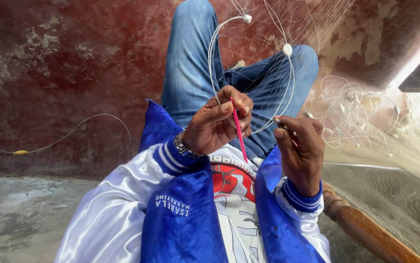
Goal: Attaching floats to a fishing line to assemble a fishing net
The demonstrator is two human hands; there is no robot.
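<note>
Left hand (217, 122) pinches pink netting needle (239, 130); right hand (298, 146) pinches net cord (268, 127). Mending midway; heaped net (365, 117) remains.

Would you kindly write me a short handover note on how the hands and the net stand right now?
Left hand: pinches the white cord and steadies the pink netting needle.
Right hand: closed on the cord's other end and the mesh.
Fishing net: piled to the right, draped over the knees; white floats sit along the cord loop.
Done: cannot tell how much is worked.
Left: the pile of net to the right, not in hand.
</note>
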